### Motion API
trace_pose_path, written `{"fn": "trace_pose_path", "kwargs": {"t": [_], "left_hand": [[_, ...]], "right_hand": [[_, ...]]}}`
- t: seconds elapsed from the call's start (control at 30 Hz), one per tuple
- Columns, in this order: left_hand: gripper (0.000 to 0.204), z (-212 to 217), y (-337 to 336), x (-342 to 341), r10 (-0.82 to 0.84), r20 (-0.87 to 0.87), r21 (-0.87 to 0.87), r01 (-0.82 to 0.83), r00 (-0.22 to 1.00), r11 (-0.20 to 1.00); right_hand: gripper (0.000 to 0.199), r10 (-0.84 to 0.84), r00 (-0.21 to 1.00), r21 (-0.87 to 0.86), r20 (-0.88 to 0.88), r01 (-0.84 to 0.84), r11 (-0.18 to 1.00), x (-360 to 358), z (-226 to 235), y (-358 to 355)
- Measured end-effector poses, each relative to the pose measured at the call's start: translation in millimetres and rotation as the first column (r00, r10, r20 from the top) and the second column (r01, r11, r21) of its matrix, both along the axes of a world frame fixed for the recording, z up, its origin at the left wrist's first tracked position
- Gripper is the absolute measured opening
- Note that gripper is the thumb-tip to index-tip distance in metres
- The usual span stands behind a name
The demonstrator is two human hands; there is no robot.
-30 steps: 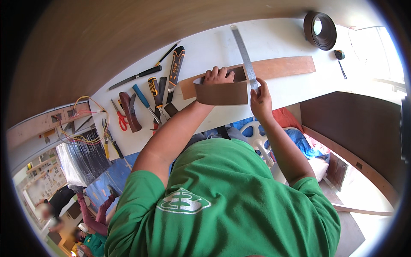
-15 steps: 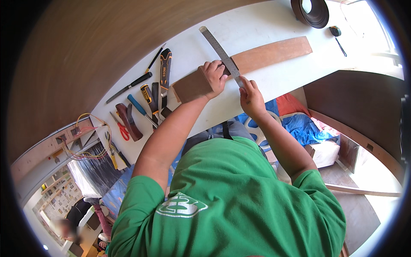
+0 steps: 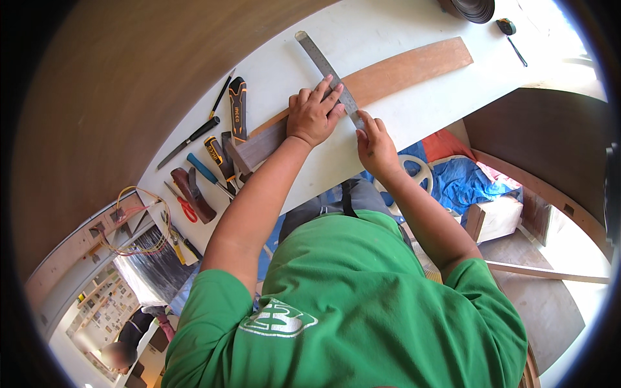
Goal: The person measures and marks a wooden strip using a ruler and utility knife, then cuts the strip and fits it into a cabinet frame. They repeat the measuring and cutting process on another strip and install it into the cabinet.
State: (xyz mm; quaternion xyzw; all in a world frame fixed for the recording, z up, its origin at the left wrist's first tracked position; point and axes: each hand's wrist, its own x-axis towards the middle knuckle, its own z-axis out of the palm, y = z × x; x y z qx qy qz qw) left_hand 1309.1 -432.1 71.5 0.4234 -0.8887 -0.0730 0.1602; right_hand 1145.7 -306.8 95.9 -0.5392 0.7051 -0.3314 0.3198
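A steel ruler (image 3: 315, 57) lies slantwise across a long, thin reddish-brown wood strip (image 3: 414, 63). My right hand (image 3: 377, 145) grips the ruler's near end between thumb and fingers. My left hand (image 3: 312, 116) lies over the strip with its fingers stretched apart, the fingertips resting on the ruler. Under and beside its palm is a dark brown wooden block (image 3: 259, 145), whose grey-brown side and near end face show. The hand covers the block's right end. Behind the block, part of the strip's left length shows as a narrow edge.
Left on the white table (image 3: 362, 165) lie a black-and-orange tool (image 3: 237, 107), a file (image 3: 187, 143), a chisel (image 3: 223, 158), a blue-handled tool (image 3: 204, 168), a wooden hand plane (image 3: 194, 195) and a red-handled tool (image 3: 187, 210). Far right are a dark coiled roll (image 3: 471, 9) and a tape measure (image 3: 506, 26).
The block has turned from its broad face up to showing its narrower side. My left hand's fingers have opened out onto the ruler. My right hand still holds the ruler.
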Motion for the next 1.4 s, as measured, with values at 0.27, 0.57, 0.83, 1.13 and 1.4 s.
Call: {"fn": "trace_pose_path", "kwargs": {"t": [0.27,0.57,0.83,1.13,1.4], "left_hand": [[0.045,0,1,-4,0.049,-0.022,0.0,-0.049,0.999,0.999],[0.047,-1,1,-5,0.062,-0.056,-0.029,-0.064,0.997,0.998],[0.047,-1,2,-4,0.054,-0.04,-0.052,-0.056,0.998,0.997],[0.047,1,2,-4,0.058,0.003,-0.041,-0.058,0.998,0.997],[0.048,1,3,-5,0.064,0.01,-0.035,-0.064,0.998,0.997]], "right_hand": [[0.05,0.015,0.995,0.032,-0.096,-0.012,0.999,1,-1,3],[0.052,0.039,0.994,-0.023,-0.105,-0.041,0.999,-1,-8,5],[0.051,0.036,0.993,-0.032,-0.11,-0.04,0.999,0,-7,5],[0.051,0.038,0.992,-0.008,-0.118,-0.04,0.999,0,-7,5],[0.052,0.041,0.993,-0.054,-0.108,-0.047,0.997,-1,-10,5]]}}
